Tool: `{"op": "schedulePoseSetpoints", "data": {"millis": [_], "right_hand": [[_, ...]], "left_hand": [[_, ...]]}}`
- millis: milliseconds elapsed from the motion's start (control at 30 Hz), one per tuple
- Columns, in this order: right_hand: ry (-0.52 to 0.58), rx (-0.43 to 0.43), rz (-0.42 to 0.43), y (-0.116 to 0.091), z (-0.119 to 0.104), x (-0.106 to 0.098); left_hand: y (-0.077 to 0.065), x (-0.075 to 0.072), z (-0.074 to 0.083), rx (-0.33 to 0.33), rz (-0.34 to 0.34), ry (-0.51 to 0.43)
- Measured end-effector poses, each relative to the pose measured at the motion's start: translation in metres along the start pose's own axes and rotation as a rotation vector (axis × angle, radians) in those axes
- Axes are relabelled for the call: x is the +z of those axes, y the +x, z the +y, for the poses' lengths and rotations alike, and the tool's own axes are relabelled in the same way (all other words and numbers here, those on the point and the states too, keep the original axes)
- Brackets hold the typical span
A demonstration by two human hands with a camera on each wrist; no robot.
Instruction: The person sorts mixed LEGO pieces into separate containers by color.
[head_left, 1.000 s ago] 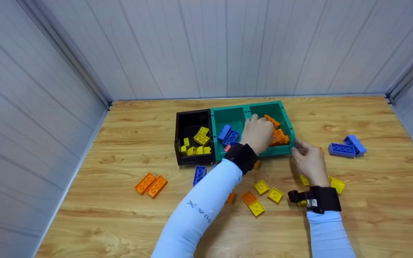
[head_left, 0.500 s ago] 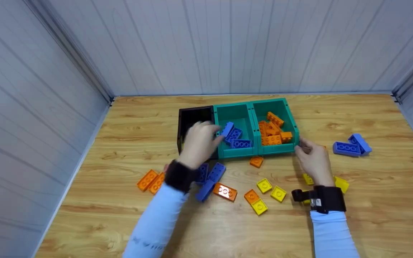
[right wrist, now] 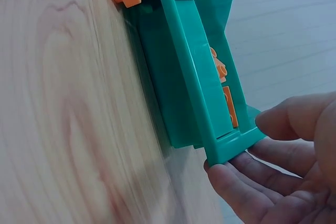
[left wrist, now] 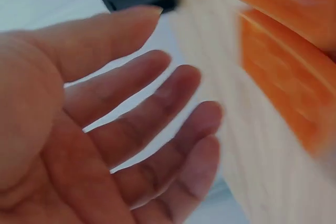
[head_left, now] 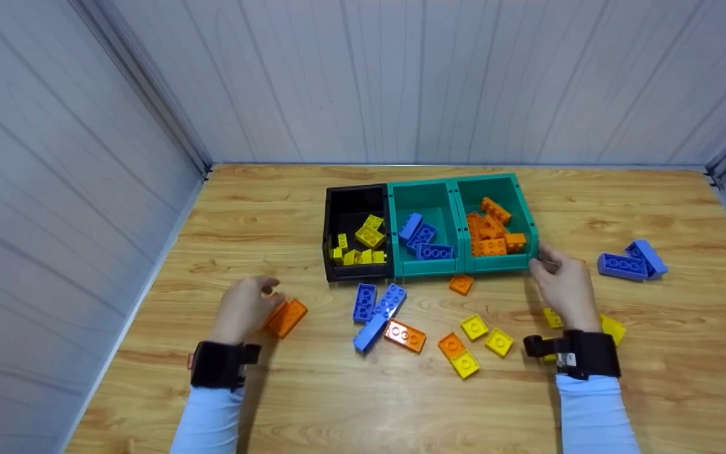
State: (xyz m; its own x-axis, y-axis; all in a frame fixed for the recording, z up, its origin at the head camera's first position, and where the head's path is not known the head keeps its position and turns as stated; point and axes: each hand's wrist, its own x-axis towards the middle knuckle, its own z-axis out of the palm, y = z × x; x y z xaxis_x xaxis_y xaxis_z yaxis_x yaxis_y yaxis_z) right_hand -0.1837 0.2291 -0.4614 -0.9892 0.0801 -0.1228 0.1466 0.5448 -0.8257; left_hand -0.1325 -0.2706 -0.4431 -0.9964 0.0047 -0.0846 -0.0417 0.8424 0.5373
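Orange bricks [head_left: 288, 318]: two, oblong, side by side on table [head_left: 312, 403], front-left of black bin [head_left: 358, 272]. Hands apart: left hand [head_left: 243, 309] just beside bricks, fingers loose; right hand [head_left: 566, 287] grips right green bin [head_left: 503, 262] corner.

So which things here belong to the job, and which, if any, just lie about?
Seemingly part of the job:
left hand, near two orange bricks
right hand, gripping the right-hand green bin
middle green bin, holding blue bricks
black bin, holding yellow bricks
scattered bricks, probably

Just surroundings or gear; nothing looks like clutter:
wooden table
back wall
wrist straps
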Motion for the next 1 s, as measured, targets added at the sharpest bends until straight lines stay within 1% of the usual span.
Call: {"op": "schedulePoseSetpoints", "data": {"millis": [100,167,233,333,433,567,733,867,1000], "right_hand": [[0.007,-0.001,0.001,0.0,0.001,-0.001],[0.009,0.004,0.0,0.0,0.001,-0.001],[0.011,0.014,0.001,0.0,0.002,-0.001],[0.007,0.022,0.001,0.0,0.002,-0.001],[0.004,-0.006,0.013,-0.001,0.002,0.0],[0.002,-0.054,0.024,-0.001,0.002,0.001],[0.006,-0.04,0.014,-0.002,0.001,0.001],[0.005,-0.032,0.01,-0.001,0.001,0.0],[0.006,-0.044,0.01,0.0,0.003,0.0]], "left_hand": [[-0.008,0.002,-0.011,-0.024,-0.044,0.011],[-0.012,0.002,-0.014,-0.048,-0.061,0.007],[-0.015,0.003,-0.016,-0.061,-0.065,-0.005],[-0.017,0.003,-0.017,-0.059,-0.064,-0.007],[-0.019,0.003,-0.019,-0.031,-0.045,0.018],[-0.023,0.002,-0.023,0.012,0.005,0.048],[-0.026,-0.001,-0.03,0.044,0.025,0.091],[-0.022,-0.001,-0.036,0.034,0.03,0.113],[-0.016,0.0,-0.039,0.0,0.061,0.12]]}}
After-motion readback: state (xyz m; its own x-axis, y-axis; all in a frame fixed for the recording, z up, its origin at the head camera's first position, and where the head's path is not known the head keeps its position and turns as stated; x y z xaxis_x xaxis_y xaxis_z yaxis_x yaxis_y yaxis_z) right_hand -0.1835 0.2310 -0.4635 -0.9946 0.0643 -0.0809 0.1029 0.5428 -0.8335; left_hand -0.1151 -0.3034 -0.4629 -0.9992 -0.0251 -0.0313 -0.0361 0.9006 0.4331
